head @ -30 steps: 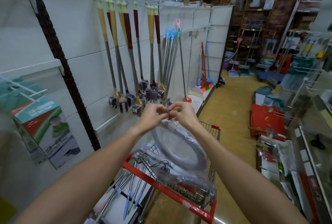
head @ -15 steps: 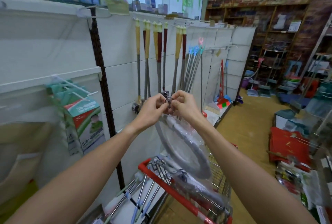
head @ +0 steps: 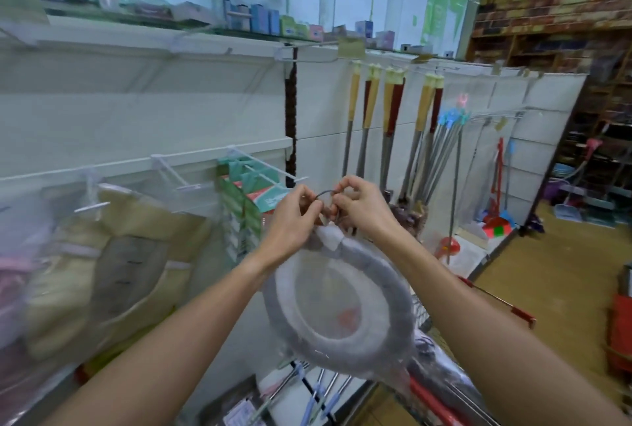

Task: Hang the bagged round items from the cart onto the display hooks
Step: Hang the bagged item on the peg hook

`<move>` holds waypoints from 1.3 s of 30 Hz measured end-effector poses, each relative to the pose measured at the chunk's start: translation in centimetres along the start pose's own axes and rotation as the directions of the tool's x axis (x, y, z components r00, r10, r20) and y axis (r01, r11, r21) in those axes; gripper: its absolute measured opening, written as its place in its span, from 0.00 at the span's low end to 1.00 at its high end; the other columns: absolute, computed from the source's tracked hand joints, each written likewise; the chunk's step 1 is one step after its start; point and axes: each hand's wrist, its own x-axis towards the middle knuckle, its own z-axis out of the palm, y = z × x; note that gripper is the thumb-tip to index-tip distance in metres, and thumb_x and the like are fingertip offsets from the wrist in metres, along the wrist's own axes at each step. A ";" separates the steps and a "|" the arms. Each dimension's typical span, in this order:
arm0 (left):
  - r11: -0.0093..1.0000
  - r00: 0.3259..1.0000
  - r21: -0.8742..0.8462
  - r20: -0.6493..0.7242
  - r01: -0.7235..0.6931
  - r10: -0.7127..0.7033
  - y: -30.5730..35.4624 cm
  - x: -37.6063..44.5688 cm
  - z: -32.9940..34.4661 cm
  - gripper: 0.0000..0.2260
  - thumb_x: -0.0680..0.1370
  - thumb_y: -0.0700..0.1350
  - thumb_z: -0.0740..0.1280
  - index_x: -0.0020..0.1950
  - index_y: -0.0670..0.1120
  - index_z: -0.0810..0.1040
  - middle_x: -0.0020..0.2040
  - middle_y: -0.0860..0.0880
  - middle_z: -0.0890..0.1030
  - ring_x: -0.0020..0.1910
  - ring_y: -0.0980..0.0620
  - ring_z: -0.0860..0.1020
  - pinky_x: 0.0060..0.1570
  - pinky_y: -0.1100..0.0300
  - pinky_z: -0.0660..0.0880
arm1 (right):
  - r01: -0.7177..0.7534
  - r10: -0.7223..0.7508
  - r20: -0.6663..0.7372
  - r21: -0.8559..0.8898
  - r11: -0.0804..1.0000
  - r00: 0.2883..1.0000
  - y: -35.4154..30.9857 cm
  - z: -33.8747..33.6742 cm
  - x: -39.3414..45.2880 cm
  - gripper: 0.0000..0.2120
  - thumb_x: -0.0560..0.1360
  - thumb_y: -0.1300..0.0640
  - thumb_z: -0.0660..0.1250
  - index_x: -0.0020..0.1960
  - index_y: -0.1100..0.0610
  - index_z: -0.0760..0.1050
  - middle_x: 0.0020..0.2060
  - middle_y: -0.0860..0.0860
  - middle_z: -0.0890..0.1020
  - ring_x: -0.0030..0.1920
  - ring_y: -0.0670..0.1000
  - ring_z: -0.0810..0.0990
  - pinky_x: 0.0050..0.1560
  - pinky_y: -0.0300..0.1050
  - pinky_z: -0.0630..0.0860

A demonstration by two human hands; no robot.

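Two hands pinch one bagged ring's loop.
Left hand (head: 290,220) and right hand (head: 359,207) grip the loop (head: 325,192); ring (head: 342,306) hangs below them, cart (head: 441,408) beneath, two bare hooks (head: 178,179) to their left.

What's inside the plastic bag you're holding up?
A grey padded ring with a white tab at its top fills the bag. Both hands cover the bag's top, so what it hangs by is mostly hidden.

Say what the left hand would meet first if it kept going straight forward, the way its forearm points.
Probably the green boxed packs hanging on a white hook just beyond the left hand, though depth is unclear.
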 end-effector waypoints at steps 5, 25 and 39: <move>0.996 0.989 -0.055 -0.129 0.064 -0.070 -0.8 -2.7 -5.7 0.10 0.78 0.35 0.66 0.40 0.46 0.71 0.36 0.42 0.84 0.35 0.46 0.82 0.39 0.52 0.77 | 0.028 -0.028 0.024 0.017 0.999 0.999 -0.9 6.4 0.0 0.12 0.78 0.72 0.60 0.43 0.57 0.72 0.28 0.55 0.78 0.24 0.45 0.78 0.24 0.35 0.74; 0.861 0.787 0.406 -0.617 0.305 0.012 -3.6 -11.6 -21.4 0.08 0.76 0.38 0.65 0.43 0.50 0.70 0.33 0.52 0.77 0.34 0.47 0.77 0.35 0.50 0.74 | 0.253 -0.259 0.094 0.065 0.965 0.961 -3.2 26.5 -3.2 0.08 0.77 0.68 0.61 0.46 0.56 0.73 0.35 0.55 0.82 0.34 0.51 0.82 0.41 0.51 0.83; 0.642 0.813 0.685 -0.560 0.344 0.162 -4.8 -10.8 -24.6 0.10 0.81 0.42 0.61 0.55 0.51 0.81 0.50 0.49 0.85 0.46 0.47 0.82 0.42 0.52 0.77 | 0.115 -0.133 0.104 0.166 0.979 0.986 -3.8 30.3 -1.2 0.16 0.76 0.69 0.62 0.46 0.55 0.86 0.38 0.50 0.86 0.39 0.50 0.85 0.50 0.52 0.84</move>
